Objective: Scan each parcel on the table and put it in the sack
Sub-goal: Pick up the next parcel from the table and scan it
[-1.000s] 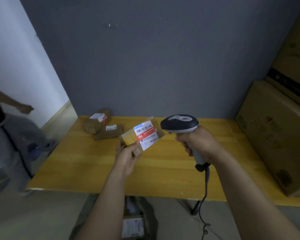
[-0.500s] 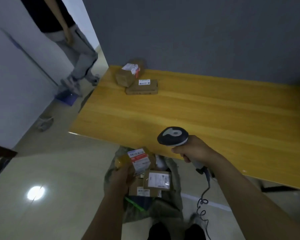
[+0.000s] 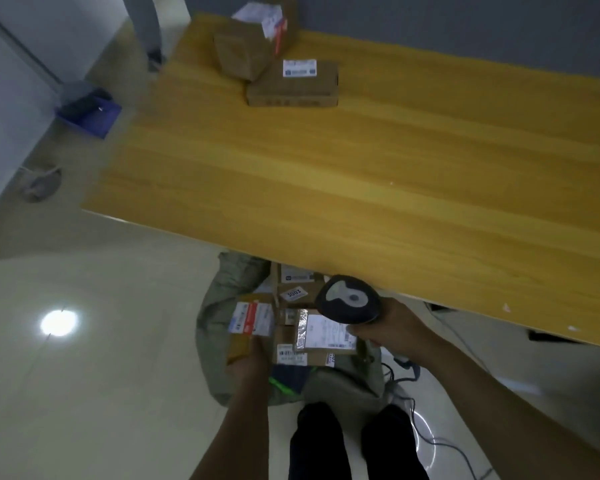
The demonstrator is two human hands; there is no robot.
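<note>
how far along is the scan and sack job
Done: several labelled parcels lie in the sack on the floor by the table. In hand: the left hand holds a small parcel with a red-and-white label at the sack's mouth, while the right hand grips the scanner. Left: a flat parcel and a bulkier parcel beside it at the table's far corner.

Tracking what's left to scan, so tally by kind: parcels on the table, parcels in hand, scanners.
Parcels on the table: 2, a bulky box and a flat box
Red-labelled parcel in the left hand: 1
Scanner in the right hand: 1
Total: 4
</note>
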